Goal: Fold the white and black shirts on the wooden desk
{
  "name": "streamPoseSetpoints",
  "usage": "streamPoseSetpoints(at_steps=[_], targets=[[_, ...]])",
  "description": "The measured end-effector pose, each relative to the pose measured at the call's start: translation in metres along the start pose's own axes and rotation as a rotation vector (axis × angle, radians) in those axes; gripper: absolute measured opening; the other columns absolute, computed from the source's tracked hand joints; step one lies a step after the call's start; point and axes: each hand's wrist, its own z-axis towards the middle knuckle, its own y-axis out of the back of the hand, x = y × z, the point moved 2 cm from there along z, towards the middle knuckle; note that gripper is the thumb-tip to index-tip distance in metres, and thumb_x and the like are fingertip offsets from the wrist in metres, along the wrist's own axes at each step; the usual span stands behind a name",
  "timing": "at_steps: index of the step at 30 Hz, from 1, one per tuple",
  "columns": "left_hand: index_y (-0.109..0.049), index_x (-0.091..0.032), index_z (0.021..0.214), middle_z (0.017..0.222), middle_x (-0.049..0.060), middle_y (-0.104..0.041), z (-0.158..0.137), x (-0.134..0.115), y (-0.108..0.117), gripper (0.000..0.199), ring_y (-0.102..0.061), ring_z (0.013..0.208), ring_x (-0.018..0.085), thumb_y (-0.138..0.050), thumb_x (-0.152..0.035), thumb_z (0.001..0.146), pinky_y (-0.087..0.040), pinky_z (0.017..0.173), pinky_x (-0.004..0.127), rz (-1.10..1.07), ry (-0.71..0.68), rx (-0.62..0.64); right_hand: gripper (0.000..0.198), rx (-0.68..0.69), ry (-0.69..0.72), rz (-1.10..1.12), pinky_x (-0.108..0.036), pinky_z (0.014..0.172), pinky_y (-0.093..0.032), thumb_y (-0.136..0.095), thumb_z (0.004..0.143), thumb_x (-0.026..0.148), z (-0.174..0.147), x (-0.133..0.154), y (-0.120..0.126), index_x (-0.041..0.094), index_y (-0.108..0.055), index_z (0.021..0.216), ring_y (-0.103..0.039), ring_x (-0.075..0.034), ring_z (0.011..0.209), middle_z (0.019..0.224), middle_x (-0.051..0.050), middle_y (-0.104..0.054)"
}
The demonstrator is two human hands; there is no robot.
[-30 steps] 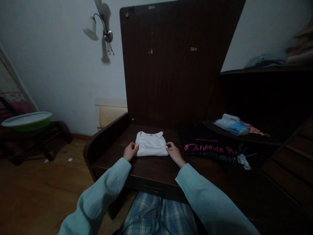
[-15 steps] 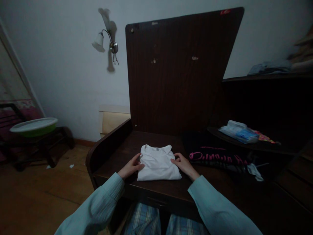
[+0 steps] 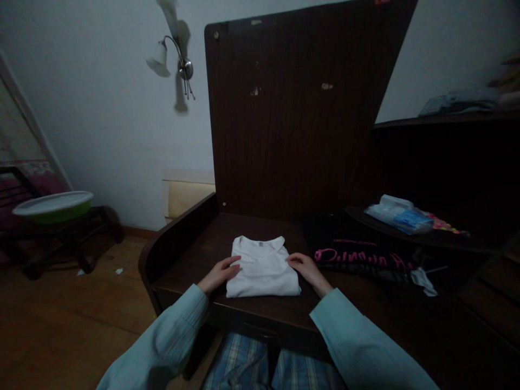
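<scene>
A white T-shirt (image 3: 263,271), folded into a neat rectangle, lies flat on the dark wooden desk (image 3: 190,254) with its neckline facing away from me. My left hand (image 3: 219,275) rests at the shirt's left side, its fingers stretched out over the edge and the thumb apart. At the right edge is my right hand (image 3: 307,271), with fingertips and thumb drawn together on the cloth. Some light creases run across the shirt's front.
Right of the shirt lies a dark garment (image 3: 357,249) with pink lettering. A clear plastic packet (image 3: 400,214) sits on a small shelf above it. An upright wooden panel (image 3: 292,119) closes the back. A green basin (image 3: 57,208) stands on a chair at left.
My right hand's fingers have drawn closer together at the shirt's right edge. My left fingers have slid slightly inward over the cloth. The view has tilted down a little.
</scene>
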Motion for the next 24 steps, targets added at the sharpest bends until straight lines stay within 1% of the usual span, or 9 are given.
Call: streamPoseSetpoints(at_steps=[3, 6, 8, 10, 14, 16, 18, 21, 24], targets=[[-0.058, -0.014, 0.109, 0.118, 0.01, -0.054, 0.005, 0.001, -0.003, 0.047, -0.048, 0.11, 0.023, -0.061, -0.036, 0.068, -0.037, 0.095, 0.032, 0.095, -0.129, -0.127, 0.012, 0.012, 0.047, -0.096, -0.032, 0.077, -0.044, -0.054, 0.059, 0.015, 0.003, 0.008, -0.001, 0.016, -0.065, 0.064, -0.061, -0.02, 0.077, 0.074, -0.005, -0.067], [-0.055, -0.017, 0.113, 0.126, 0.009, -0.046, 0.005, 0.006, -0.004, 0.049, -0.04, 0.119, 0.023, -0.062, -0.033, 0.067, -0.028, 0.101, 0.033, 0.2, -0.257, -0.22, 0.019, -0.043, 0.144, -0.153, -0.034, 0.083, -0.042, -0.052, 0.064, 0.017, 0.003, 0.015, -0.001, 0.016, -0.067, 0.075, -0.06, -0.02, 0.087, 0.088, -0.007, -0.067], [-0.051, -0.017, 0.118, 0.131, 0.009, -0.04, 0.006, 0.012, -0.004, 0.056, -0.032, 0.124, 0.024, -0.063, -0.032, 0.065, -0.024, 0.104, 0.034, 0.244, -0.27, -0.242, 0.023, -0.069, 0.218, -0.141, -0.033, 0.087, -0.04, -0.051, 0.067, 0.02, 0.001, 0.017, -0.003, 0.016, -0.066, 0.083, -0.057, -0.019, 0.095, 0.098, -0.008, -0.064], [-0.046, -0.017, 0.122, 0.135, 0.01, -0.034, 0.007, 0.016, -0.005, 0.064, -0.026, 0.127, 0.025, -0.065, -0.031, 0.063, -0.021, 0.105, 0.035, 0.275, -0.252, -0.24, 0.025, -0.051, 0.212, -0.12, -0.033, 0.087, -0.04, -0.053, 0.066, 0.022, -0.001, 0.014, -0.006, 0.015, -0.065, 0.086, -0.057, -0.019, 0.095, 0.102, -0.009, -0.062], [-0.041, -0.014, 0.125, 0.138, 0.011, -0.03, 0.011, 0.018, -0.005, 0.072, -0.022, 0.128, 0.027, -0.067, -0.031, 0.061, -0.018, 0.106, 0.035, 0.316, -0.252, -0.229, 0.035, -0.086, 0.149, -0.032, -0.031, 0.073, -0.046, -0.057, 0.062, 0.03, -0.005, 0.004, -0.008, 0.015, -0.06, 0.093, -0.059, -0.017, 0.079, 0.092, -0.008, -0.063], [-0.04, -0.013, 0.126, 0.138, 0.013, -0.029, 0.011, 0.018, -0.005, 0.072, -0.022, 0.128, 0.027, -0.066, -0.03, 0.061, -0.018, 0.106, 0.035, 0.322, -0.254, -0.226, 0.039, -0.172, 0.108, 0.016, -0.029, 0.065, -0.046, -0.057, 0.061, 0.038, -0.008, 0.0, -0.003, 0.015, -0.058, 0.093, -0.057, -0.016, 0.068, 0.075, -0.004, -0.061], [-0.039, -0.012, 0.126, 0.137, 0.013, -0.029, 0.011, 0.017, -0.005, 0.072, -0.023, 0.128, 0.027, -0.066, -0.029, 0.062, -0.017, 0.106, 0.035, 0.326, -0.244, -0.226, 0.042, -0.191, 0.047, 0.044, -0.027, 0.055, -0.043, -0.056, 0.06, 0.045, -0.013, -0.003, 0.002, 0.015, -0.056, 0.088, -0.053, -0.015, 0.055, 0.057, 0.002, -0.054], [-0.041, -0.014, 0.125, 0.137, 0.012, -0.032, 0.01, 0.017, -0.004, 0.071, -0.023, 0.128, 0.027, -0.067, -0.03, 0.061, -0.018, 0.106, 0.037, 0.326, -0.235, -0.239, 0.045, -0.08, 0.027, 0.106, -0.025, 0.049, -0.037, -0.056, 0.059, 0.051, -0.024, 0.001, 0.005, 0.015, -0.053, 0.086, -0.047, -0.012, 0.047, 0.047, 0.007, -0.045], [-0.043, -0.015, 0.124, 0.135, 0.011, -0.034, 0.01, 0.018, -0.003, 0.07, -0.024, 0.128, 0.027, -0.067, -0.031, 0.06, -0.019, 0.106, 0.037, 0.319, -0.248, -0.248, 0.045, 0.048, 0.069, 0.164, -0.023, 0.051, -0.036, -0.059, 0.059, 0.048, -0.036, 0.008, 0.003, 0.016, -0.052, 0.09, -0.048, -0.011, 0.05, 0.052, 0.007, -0.047]])
